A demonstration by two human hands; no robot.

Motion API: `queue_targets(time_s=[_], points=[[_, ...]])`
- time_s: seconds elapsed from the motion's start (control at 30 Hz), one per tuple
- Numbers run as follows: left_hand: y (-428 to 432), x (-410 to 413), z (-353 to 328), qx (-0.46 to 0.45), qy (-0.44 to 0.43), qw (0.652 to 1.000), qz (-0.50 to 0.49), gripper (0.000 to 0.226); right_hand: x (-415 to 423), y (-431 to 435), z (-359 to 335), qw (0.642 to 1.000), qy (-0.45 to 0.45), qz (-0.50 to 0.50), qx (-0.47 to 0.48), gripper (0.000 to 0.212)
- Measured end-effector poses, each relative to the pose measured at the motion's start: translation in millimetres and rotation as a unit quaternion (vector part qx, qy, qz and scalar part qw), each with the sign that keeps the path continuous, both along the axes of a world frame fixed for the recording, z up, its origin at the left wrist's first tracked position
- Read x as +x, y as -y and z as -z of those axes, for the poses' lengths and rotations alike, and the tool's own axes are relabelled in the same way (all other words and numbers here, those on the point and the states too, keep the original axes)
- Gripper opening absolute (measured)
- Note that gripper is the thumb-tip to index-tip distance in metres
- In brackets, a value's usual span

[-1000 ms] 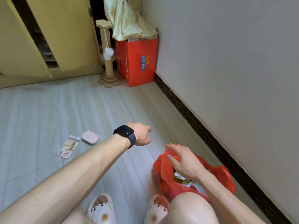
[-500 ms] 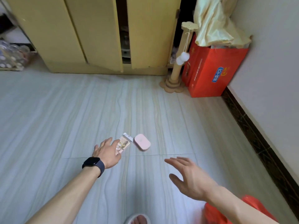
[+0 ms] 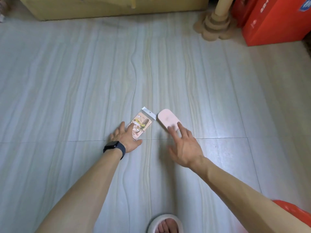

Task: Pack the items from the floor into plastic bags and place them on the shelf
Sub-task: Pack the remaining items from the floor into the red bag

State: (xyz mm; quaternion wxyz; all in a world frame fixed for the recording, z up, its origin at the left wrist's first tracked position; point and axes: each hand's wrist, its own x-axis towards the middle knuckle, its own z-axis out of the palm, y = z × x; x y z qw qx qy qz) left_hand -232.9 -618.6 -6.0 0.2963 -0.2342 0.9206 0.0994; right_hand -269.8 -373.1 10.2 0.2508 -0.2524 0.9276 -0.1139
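Pickup step: L hand (image 3: 125, 139), fingers straight, on packet (image 3: 143, 122) beside pink case (image 3: 167, 121); R hand (image 3: 183, 145) spread over case, gripping nothing. Next prob. pinch each.

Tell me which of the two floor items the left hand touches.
The flat printed packet under the left hand; the plain pink case beside it lies at the right hand.

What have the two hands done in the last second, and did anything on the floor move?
The right hand left the red bag and stretched forward, open, its fingers now at the pink case. The left hand came down onto the printed packet, fingers flat on it. Nothing is gripped yet. Packet and case lie where they were.
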Motion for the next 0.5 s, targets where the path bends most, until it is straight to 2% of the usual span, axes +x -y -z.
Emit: queue_targets(time_s=[0.07, 0.13, 0.27, 0.33, 0.43, 0.5], points=[[-2.0, -10.8, 7.5, 0.008, -0.013, 1.000, 0.003, 0.091, -11.6, 13.6, 19.5, 0.999, -0.038, 0.030, -0.008, 0.085], [-6.0, -16.5, 15.6, -0.006, -0.026, 0.999, 0.021, 0.090, -19.6, 20.2, 39.4, 0.998, -0.057, 0.037, 0.015, 0.082], [-18.9, -12.5, 24.1, -0.062, -0.106, 0.992, 0.040, 0.058, -20.6, 13.4, 58.9, 0.993, -0.107, 0.027, 0.036, 0.061], [-26.4, -11.1, 15.2, -0.074, -0.086, 0.992, 0.049, 0.052, -13.0, 5.1, 57.3, 0.990, -0.124, 0.053, 0.030, 0.055], [-39.3, -0.2, 1.3, -0.062, -0.025, 0.995, 0.079, 0.061, 3.8, -8.6, 40.6, 0.991, -0.088, 0.093, 0.047, 0.047], [-51.4, 13.5, -7.8, -0.028, -0.013, 0.997, 0.073, 0.065, 16.9, -20.3, 31.4, 0.990, -0.053, 0.114, 0.060, 0.053]])
